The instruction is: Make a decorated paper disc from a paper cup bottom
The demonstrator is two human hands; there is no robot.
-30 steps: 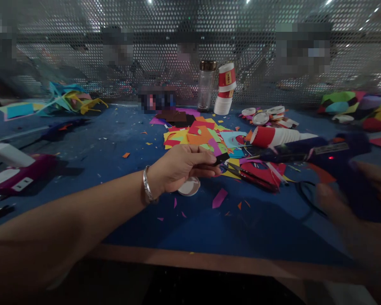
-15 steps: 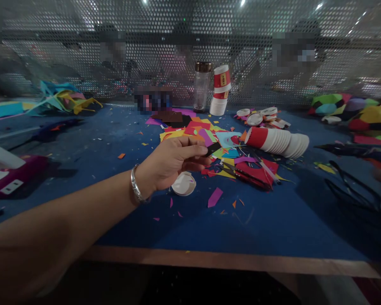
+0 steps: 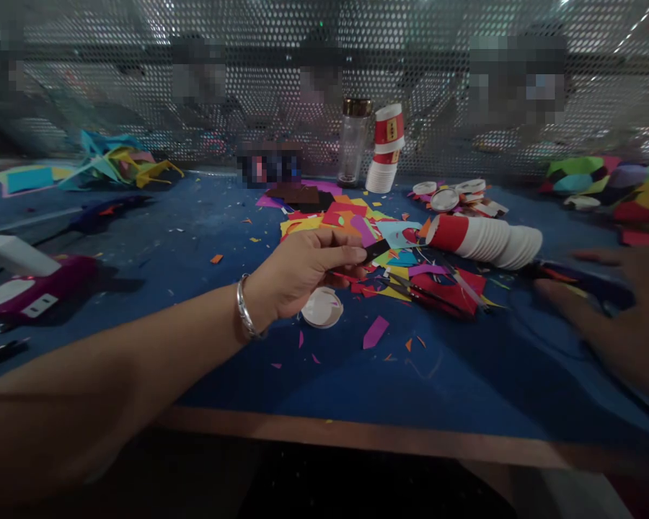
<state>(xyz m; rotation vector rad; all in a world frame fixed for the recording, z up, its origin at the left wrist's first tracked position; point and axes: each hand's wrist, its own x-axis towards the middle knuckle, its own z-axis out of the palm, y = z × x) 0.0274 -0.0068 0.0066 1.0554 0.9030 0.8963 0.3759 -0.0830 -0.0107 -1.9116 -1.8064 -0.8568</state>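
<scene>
A small black paper piece [image 3: 377,250] is pinched between the thumb and fingers of my left hand [image 3: 316,270], above the coloured scraps. Just below this hand lies a white cup lid [image 3: 322,308]. At the right, my right hand [image 3: 621,310] is blurred, its thumb and index finger spread apart. Between and beyond those fingers lies a dark blue glue gun [image 3: 584,280], its nozzle end by the paper cups; whether the hand touches it I cannot tell. A pair of scissors [image 3: 430,294] rests on red paper [image 3: 457,288].
Toppled paper cups [image 3: 484,241] lie behind the scissors. A glass bottle [image 3: 353,144] and a cup stack [image 3: 386,148] stand by the perforated screen [image 3: 281,108]. At left are a purple-and-white device [image 3: 37,288] and another glue gun [image 3: 108,213]. Paper balls [image 3: 589,176] sit far right.
My right hand has come in from the right edge with its fingers apart. The right glue gun now lies nearer the toppled cups. My left hand keeps its pinch; the view has shifted slightly.
</scene>
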